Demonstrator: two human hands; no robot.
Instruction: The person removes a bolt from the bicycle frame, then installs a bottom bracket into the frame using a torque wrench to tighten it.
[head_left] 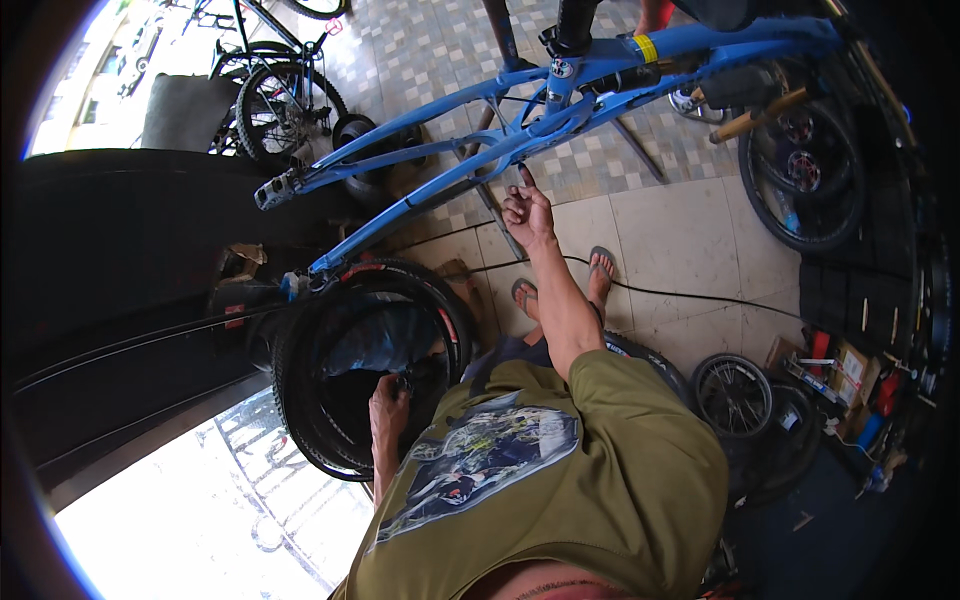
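A blue bicycle frame (560, 107) without wheels stretches across the far side, raised above the floor. My right hand (530, 212) reaches up to its lower middle. The index finger points out, its tip at or just under the tubing. My other right fingers are bent in loosely, and I see nothing held. Low on the left, my left hand (390, 405) is beside a bicycle wheel with a black tyre (290, 400). Its fingers are curled near a small dark piece, too dark to name.
A black cable (680, 294) crosses the tiled floor past my sandalled feet. Beyond the frame at left stands another bicycle (285, 105). A large wheel (800, 180) leans at right. Smaller wheels (733, 395), boxes (850, 380) and tools crowd the lower right. Another person's shoe (693, 103) shows behind the frame.
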